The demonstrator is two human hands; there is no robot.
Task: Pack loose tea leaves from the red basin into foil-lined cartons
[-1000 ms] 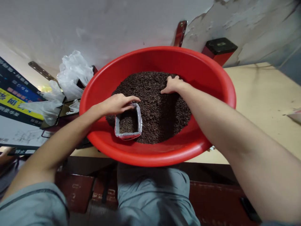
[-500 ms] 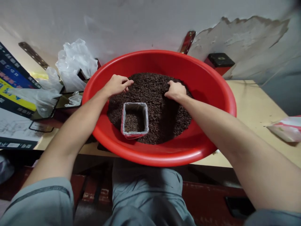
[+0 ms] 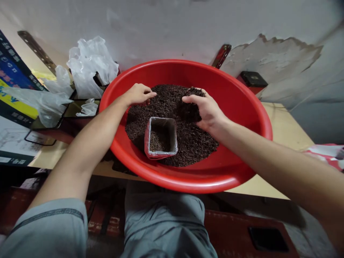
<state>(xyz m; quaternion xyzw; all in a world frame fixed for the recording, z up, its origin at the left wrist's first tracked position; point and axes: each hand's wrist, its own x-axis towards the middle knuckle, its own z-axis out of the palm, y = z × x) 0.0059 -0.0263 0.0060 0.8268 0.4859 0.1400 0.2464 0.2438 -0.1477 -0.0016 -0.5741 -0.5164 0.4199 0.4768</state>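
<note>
Both hands are working in a red basin [image 3: 236,104] of dark loose tea leaves [image 3: 193,143].

Head view: the right hand [image 3: 205,109] is cupping around a clump of the leaves at about two o'clock from the open foil pouch [image 3: 161,138], fingers curled and gripping the clump just above the heap. The left hand [image 3: 138,95] is resting palm-down on the leaves at about eleven o'clock from the pouch, fingers loosely bent, holding nothing I can make out. The pouch is standing upright in the near part of the heap, partly filled. Crumpled plastic bags [image 3: 88,68] are lying at nine o'clock outside the basin, on the pale table [image 3: 285,132].
</note>
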